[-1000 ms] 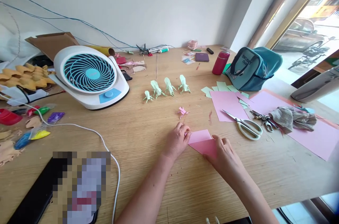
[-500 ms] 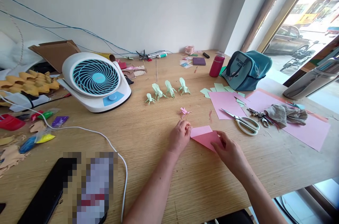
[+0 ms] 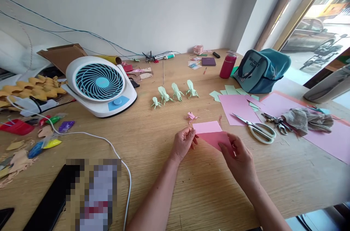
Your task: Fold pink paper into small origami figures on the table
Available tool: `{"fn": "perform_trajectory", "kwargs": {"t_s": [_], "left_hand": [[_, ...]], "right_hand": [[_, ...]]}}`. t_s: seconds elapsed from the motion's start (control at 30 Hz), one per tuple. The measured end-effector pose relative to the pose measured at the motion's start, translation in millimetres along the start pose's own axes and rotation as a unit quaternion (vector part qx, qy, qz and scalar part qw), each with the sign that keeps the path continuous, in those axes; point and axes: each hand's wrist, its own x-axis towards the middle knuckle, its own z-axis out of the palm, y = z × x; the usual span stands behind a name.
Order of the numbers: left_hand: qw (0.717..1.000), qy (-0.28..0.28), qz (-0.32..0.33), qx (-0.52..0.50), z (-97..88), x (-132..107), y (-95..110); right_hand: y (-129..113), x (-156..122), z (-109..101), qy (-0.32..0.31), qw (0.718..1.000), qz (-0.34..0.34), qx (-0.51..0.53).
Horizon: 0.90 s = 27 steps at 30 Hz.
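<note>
A folded piece of pink paper (image 3: 209, 127) is held between my two hands, a lighter strip at its far side and a darker flap nearer me. My left hand (image 3: 184, 143) pinches its left corner between thumb and fingers. At the right end, my right hand (image 3: 238, 152) grips the darker flap, thumb on top and fingers behind. Just beyond the paper lies a small pink origami figure (image 3: 191, 116). Farther back stand several pale green origami insects (image 3: 177, 92) in a row.
To the right are scissors (image 3: 261, 132), a pink sheet (image 3: 237, 109), green paper pieces (image 3: 231, 89), keys (image 3: 278, 123) and a grey cloth (image 3: 306, 121). A red bottle (image 3: 228, 65) and blue bag (image 3: 262, 72) stand behind. At left are a fan (image 3: 101, 85) and white cable (image 3: 109, 143).
The paper is raised and turned, showing more of its lighter strip. My left hand's fingers have shifted at the corner. The view has swung slightly.
</note>
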Motion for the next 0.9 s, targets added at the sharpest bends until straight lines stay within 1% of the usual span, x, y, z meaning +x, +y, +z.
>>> {"fn": "perform_trajectory", "kwargs": {"t_s": [0.1, 0.17, 0.23, 0.3, 0.33, 0.37, 0.4, 0.43, 0.5, 0.53, 0.57, 0.6, 0.67, 0.77, 0.9], "left_hand": [[0.998, -0.019, -0.029, -0.045, -2.7, 0.0, 2.1], [0.996, -0.025, -0.045, -0.068, -4.2, 0.2, 3.1], [0.994, -0.025, -0.058, -0.087, -5.2, 0.0, 3.5], [0.992, -0.015, -0.067, -0.102, -5.5, -0.6, 3.6], [0.992, -0.009, -0.071, -0.108, -5.4, -1.0, 3.7], [0.991, -0.003, -0.074, -0.112, -5.1, -1.3, 3.8], [0.99, 0.004, -0.077, -0.115, -4.5, -1.5, 4.0], [0.99, 0.01, -0.079, -0.117, -3.8, -1.6, 4.3], [0.989, 0.024, -0.082, -0.119, -1.7, -1.3, 5.2], [0.989, 0.031, -0.083, -0.12, -0.4, -1.0, 6.0], [0.988, 0.038, -0.085, -0.121, 1.0, -0.5, 7.0], [0.988, 0.047, -0.087, -0.122, 2.7, 0.0, 8.3], [0.985, 0.064, -0.094, -0.129, 6.7, 1.2, 11.6], [0.98, 0.075, -0.11, -0.148, 16.0, 3.7, 16.7], [0.976, 0.051, -0.139, -0.162, 34.3, 9.1, 19.8]], "right_hand": [[3.2, 1.2, 6.7, -0.027, 0.999, -0.031, 0.019], [4.1, 3.4, 8.8, -0.052, 0.998, -0.038, 0.026], [4.3, 7.7, 9.0, -0.056, 0.997, -0.036, 0.027], [4.4, 14.6, 7.5, -0.029, 0.999, -0.011, 0.04], [4.4, 19.1, 6.3, -0.019, 0.998, 0.015, 0.061], [4.5, 24.0, 4.9, -0.024, 0.994, 0.05, 0.092], [4.5, 29.1, 3.4, -0.053, 0.985, 0.092, 0.133], [4.6, 34.1, 2.1, -0.106, 0.969, 0.134, 0.177], [5.0, 42.9, 0.8, -0.232, 0.919, 0.204, 0.246], [5.6, 46.2, 1.0, -0.282, 0.895, 0.231, 0.258], [6.6, 48.7, 2.0, -0.313, 0.879, 0.253, 0.257], [8.0, 50.5, 3.4, -0.328, 0.87, 0.271, 0.248], [11.7, 52.5, 7.1, -0.334, 0.865, 0.293, 0.234], [17.3, 53.9, 10.2, -0.326, 0.867, 0.298, 0.23], [21.2, 56.7, 5.3, -0.3, 0.875, 0.312, 0.22]]}}
